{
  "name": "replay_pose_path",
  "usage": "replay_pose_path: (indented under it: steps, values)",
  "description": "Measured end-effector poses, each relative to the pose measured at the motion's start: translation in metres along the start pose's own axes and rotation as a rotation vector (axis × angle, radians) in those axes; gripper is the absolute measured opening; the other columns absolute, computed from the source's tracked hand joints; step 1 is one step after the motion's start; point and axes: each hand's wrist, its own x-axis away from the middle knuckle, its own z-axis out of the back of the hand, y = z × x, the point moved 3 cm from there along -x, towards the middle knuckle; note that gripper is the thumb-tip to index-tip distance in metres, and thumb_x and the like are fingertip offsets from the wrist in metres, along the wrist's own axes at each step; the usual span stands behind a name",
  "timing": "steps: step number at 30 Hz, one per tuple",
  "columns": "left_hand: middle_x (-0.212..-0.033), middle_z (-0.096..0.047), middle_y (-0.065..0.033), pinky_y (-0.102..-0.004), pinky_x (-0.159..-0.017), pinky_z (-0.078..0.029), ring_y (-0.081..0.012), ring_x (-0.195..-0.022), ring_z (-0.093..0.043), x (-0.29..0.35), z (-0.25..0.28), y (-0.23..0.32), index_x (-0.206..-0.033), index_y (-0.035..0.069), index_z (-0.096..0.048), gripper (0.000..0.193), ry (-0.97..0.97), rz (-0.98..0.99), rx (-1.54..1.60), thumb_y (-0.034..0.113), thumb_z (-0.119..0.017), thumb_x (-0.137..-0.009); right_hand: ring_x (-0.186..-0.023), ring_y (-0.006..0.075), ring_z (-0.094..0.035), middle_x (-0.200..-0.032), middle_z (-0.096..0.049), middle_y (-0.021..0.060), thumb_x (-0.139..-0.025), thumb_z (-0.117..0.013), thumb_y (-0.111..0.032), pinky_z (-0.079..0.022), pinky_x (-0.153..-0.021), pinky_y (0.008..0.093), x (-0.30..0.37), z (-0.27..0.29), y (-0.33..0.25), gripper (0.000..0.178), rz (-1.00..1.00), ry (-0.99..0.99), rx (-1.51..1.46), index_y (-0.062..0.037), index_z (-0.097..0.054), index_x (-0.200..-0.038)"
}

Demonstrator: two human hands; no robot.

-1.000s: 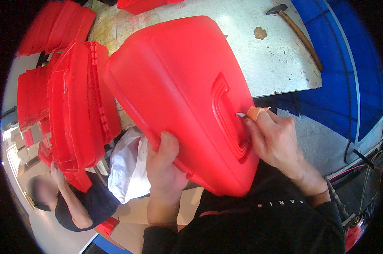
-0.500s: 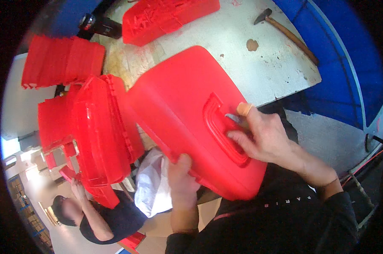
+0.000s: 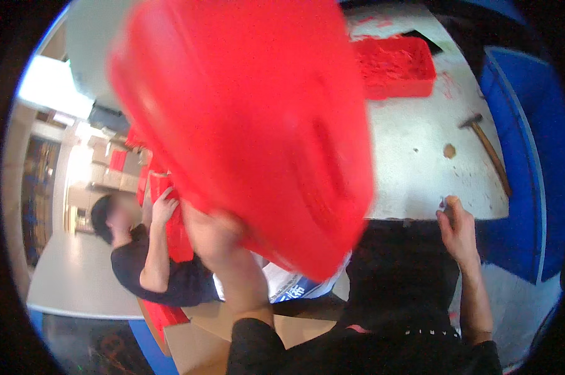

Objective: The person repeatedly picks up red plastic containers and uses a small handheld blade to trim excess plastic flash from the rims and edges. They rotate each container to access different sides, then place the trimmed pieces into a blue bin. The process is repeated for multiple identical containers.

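A large red plastic case [image 3: 257,112] with a moulded handle recess is lifted in front of me, blurred by motion and covering much of the table. My left hand [image 3: 220,240] grips its lower left edge; the fingertips are hidden behind it. Apart from the case, my right hand [image 3: 460,231] hovers over the table's near edge at the right. Its thumb and fingers are pinched on a small blade [image 3: 443,203], of which only the tip shows.
A red tub [image 3: 413,89] of red shavings stands far on the pale table [image 3: 413,181]. A hammer [image 3: 493,153] lies at the right, beside a blue bin [image 3: 513,169]. At the left a co-worker [image 3: 163,269] handles red parts. Below are a white bag [image 3: 282,281] and cardboard [image 3: 201,337].
My left hand has raised the case up and to the left, toward the camera. My right hand has come off the case and moved right with the blade. The view has turned.
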Motion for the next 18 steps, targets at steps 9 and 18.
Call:
replay_pose_path:
  steps: [9,18]
  values:
    - [-0.096,-0.073,-0.0167,-0.0428,-0.077,-0.056,-0.0329,-0.089,-0.072,-0.134,-0.003,0.01,-0.104,0.001,-0.067,0.039,-0.21,0.202,-1.915,0.031,-0.079,-0.082,-0.116,0.0437,-0.051,-0.127,-0.047,0.0264,-0.082,-0.064,0.006,-0.044,-0.101,0.0462,-0.047,-0.015,0.012,0.057,0.228,0.33,0.375,0.0018,-0.04,-0.134]
    - [-0.11,-0.068,-0.0255,-0.0506,-0.091,-0.052,-0.0404,-0.107,-0.065,-0.131,0.057,-0.106,-0.12,0.003,-0.061,0.049,-0.416,0.422,-1.97,0.041,-0.065,-0.09,-0.1,0.0364,-0.061,-0.107,-0.059,0.0175,-0.082,-0.065,0.003,-0.053,-0.086,0.0427,0.038,0.016,0.002,0.026,0.169,0.154,0.096,-0.004,-0.06,-0.107]
